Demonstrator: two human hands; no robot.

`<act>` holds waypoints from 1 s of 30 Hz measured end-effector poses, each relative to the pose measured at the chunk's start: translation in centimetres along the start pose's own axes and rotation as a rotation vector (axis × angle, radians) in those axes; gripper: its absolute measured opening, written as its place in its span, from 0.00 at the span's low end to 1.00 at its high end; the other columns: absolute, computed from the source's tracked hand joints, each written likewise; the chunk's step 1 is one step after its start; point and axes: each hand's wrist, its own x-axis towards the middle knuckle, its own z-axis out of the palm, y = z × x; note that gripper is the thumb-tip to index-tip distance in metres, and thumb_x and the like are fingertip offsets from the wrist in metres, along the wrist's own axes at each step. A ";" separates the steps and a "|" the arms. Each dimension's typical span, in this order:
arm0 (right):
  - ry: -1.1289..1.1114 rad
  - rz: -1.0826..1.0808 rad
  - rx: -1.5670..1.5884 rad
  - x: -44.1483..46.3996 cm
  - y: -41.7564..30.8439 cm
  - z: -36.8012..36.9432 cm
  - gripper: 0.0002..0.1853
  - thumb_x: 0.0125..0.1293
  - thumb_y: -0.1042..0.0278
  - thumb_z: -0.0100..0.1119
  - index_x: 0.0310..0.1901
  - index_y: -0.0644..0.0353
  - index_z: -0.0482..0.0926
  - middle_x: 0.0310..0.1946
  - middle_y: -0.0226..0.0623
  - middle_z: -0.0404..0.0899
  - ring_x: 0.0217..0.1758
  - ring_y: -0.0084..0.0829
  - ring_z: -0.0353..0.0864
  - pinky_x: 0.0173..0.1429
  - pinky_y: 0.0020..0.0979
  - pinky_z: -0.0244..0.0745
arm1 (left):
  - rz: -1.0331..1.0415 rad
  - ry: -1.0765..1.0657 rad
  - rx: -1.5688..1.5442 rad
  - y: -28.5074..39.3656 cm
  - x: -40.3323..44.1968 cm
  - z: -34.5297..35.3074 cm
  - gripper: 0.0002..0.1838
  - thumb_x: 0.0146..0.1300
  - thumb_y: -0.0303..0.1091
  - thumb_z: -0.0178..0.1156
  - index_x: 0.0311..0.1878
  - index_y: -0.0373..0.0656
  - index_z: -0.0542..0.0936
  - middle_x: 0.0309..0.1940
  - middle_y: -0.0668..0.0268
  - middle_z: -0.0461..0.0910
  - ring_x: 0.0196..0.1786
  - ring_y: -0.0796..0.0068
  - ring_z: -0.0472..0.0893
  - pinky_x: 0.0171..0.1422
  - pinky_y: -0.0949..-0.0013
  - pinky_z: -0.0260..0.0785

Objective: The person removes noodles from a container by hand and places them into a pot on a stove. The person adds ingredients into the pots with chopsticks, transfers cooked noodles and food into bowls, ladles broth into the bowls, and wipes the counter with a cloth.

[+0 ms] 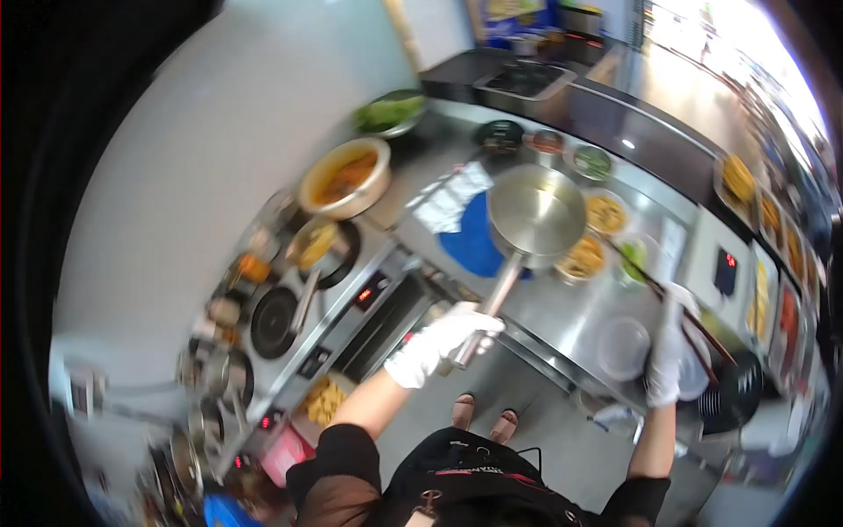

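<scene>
My left hand [446,338], in a white glove, is wrapped around the long handle of a steel saucepan [537,211]. Its bowl tilts toward me above the counter, partly covering a round blue mat [470,239], and looks bare inside. A pair of long dark chopsticks [639,274] is held in my right hand [669,351], also gloved and slightly blurred. Their thin ends point toward two tubs of yellowish food [604,212] beside the saucepan. Near that hand are a tub of green vegetables [634,261] and a clear plastic bowl [622,348].
On the left, a small pot [318,246] and a black pan [275,322] stand on cooktops. A large white bowl of reddish food [345,180] sits in the corner. To the right are a scale [726,270] and a black bowl [733,391]. Crinkled foil [452,198] lies behind the mat.
</scene>
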 end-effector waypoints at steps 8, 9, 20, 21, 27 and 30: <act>-0.284 0.036 0.760 0.3 -2.3 8.4 0.16 0.74 0.61 0.45 0.46 0.68 0.76 0.45 0.46 0.78 0.49 0.34 0.79 0.58 0.35 0.73 | 0.053 0.139 -0.284 -4.7 -19.2 -5.9 0.17 0.57 0.33 0.65 0.47 0.36 0.74 0.23 0.72 0.71 0.20 0.84 0.71 0.23 0.79 0.61; -0.349 0.012 0.717 -1.2 -4.0 10.9 0.16 0.74 0.60 0.45 0.45 0.67 0.76 0.45 0.46 0.78 0.47 0.35 0.80 0.56 0.36 0.74 | 0.080 0.195 -0.276 -4.8 -22.5 -6.0 0.18 0.57 0.32 0.66 0.47 0.36 0.74 0.23 0.71 0.71 0.20 0.83 0.70 0.23 0.79 0.61; -1.111 -0.905 0.698 -31.0 -20.8 38.3 0.14 0.55 0.75 0.65 0.45 0.58 0.81 0.45 0.42 0.79 0.47 0.42 0.79 0.51 0.35 0.77 | 0.323 0.756 -0.549 -14.9 -41.9 -23.1 0.12 0.57 0.25 0.62 0.43 0.30 0.77 0.23 0.66 0.74 0.20 0.78 0.73 0.23 0.75 0.64; -1.197 -0.909 0.650 -34.0 -21.1 40.5 0.14 0.56 0.73 0.65 0.46 0.57 0.80 0.46 0.41 0.79 0.48 0.42 0.79 0.50 0.35 0.77 | 0.311 0.717 -0.537 -15.6 -41.6 -26.2 0.12 0.57 0.25 0.62 0.43 0.30 0.77 0.23 0.66 0.74 0.20 0.78 0.73 0.23 0.75 0.64; -1.148 -0.435 0.586 -42.4 -21.2 49.7 0.08 0.61 0.74 0.59 0.42 0.58 0.80 0.42 0.38 0.80 0.48 0.39 0.78 0.50 0.35 0.77 | 0.352 0.651 -0.789 -19.1 -39.6 -40.3 0.10 0.61 0.29 0.60 0.40 0.31 0.75 0.25 0.65 0.74 0.23 0.74 0.73 0.28 0.71 0.67; -0.662 -0.539 0.417 -36.5 -21.2 53.8 0.05 0.64 0.74 0.58 0.39 0.64 0.81 0.37 0.38 0.82 0.43 0.31 0.80 0.52 0.30 0.75 | 0.281 0.672 -0.765 -19.6 -39.1 -43.2 0.10 0.60 0.28 0.61 0.40 0.32 0.74 0.26 0.64 0.74 0.24 0.73 0.74 0.28 0.70 0.68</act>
